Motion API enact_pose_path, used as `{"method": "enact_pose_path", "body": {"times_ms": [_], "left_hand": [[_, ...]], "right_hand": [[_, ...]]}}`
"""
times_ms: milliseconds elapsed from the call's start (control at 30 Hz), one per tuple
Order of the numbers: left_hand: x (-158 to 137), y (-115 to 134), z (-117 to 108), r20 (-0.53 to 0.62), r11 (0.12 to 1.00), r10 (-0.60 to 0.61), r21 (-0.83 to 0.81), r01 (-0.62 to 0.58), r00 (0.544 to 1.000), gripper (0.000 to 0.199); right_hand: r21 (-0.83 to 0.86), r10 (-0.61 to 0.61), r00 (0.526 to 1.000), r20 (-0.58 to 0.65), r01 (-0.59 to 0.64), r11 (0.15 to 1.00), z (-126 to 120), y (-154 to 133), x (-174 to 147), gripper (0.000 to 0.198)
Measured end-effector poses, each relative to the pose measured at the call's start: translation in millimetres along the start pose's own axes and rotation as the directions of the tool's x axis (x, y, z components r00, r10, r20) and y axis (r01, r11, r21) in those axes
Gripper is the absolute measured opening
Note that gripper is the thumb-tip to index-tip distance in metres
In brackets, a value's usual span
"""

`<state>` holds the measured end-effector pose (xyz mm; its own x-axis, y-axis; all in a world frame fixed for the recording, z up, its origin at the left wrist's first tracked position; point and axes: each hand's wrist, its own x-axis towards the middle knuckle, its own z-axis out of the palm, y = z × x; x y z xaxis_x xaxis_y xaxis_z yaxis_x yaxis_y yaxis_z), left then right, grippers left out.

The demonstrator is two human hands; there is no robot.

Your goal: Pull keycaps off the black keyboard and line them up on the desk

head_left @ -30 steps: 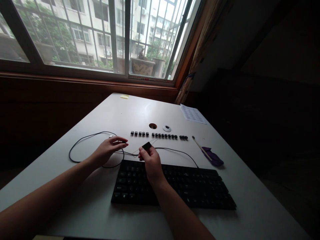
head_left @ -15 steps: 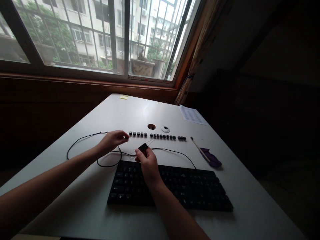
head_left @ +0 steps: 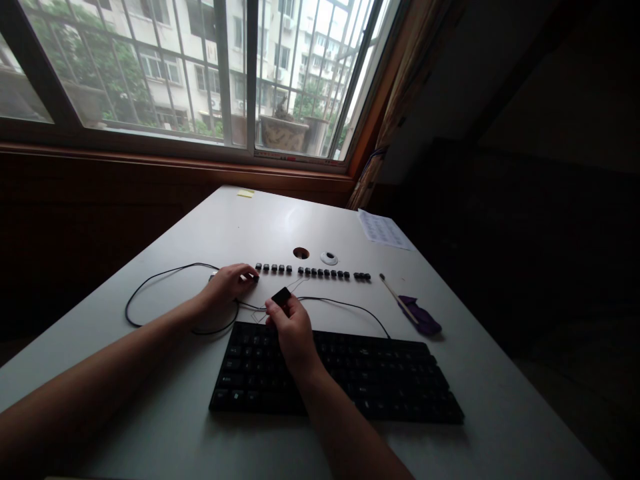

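Observation:
At the left end of a row of small black keycaps [head_left: 281, 269], my left hand [head_left: 231, 283] has its fingertips closed on a single keycap [head_left: 257, 279] at the table surface. My right hand [head_left: 294, 328] is closed round a small flat black rectangular piece [head_left: 281, 296], thumb on top, above the keyboard's far edge. The black keyboard [head_left: 380, 373] lies beneath the right wrist, partly hidden by it. A thin bent wire [head_left: 299, 283] shows on both sides of the black piece; whether it is joined to it I cannot tell.
A black cable [head_left: 165, 271] loops across the white table [head_left: 190, 233]. To the right, a thin stick with a dark tip [head_left: 397, 295] lies against a purple cloth [head_left: 425, 320]. Farther back are a round hole [head_left: 301, 253], a white ring [head_left: 329, 259], and a printed paper [head_left: 385, 231].
My left hand has lowered slightly, its keycap now nearer the row's line. My right hand still holds the black piece. The whole view has shifted a little.

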<state>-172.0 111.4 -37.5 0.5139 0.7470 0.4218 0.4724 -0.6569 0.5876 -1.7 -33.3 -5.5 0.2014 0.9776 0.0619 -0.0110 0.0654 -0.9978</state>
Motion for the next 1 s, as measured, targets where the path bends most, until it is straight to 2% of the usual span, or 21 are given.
{"method": "enact_pose_path", "body": {"times_ms": [267,600,1000], "left_hand": [[-1.3,-2.0,3.7,-0.063,0.999,0.044,-0.028,-0.046,0.997,0.017],[-8.1,6.3,-1.6,-0.051,0.975,0.082,0.211,-0.069,0.995,0.020],[0.2,7.3,1.2,-0.064,0.957,0.123,0.273,-0.101,0.990,0.022]], "right_hand": [[-0.022,0.003,1.000,0.007,-0.003,1.000,-0.4,1.4,-0.7,0.021],[-0.029,-0.007,1.000,0.009,0.008,1.000,0.0,-1.4,-1.2,0.020],[-0.028,-0.030,0.999,0.020,0.031,0.999,0.3,-2.9,-2.1,0.019]]}}
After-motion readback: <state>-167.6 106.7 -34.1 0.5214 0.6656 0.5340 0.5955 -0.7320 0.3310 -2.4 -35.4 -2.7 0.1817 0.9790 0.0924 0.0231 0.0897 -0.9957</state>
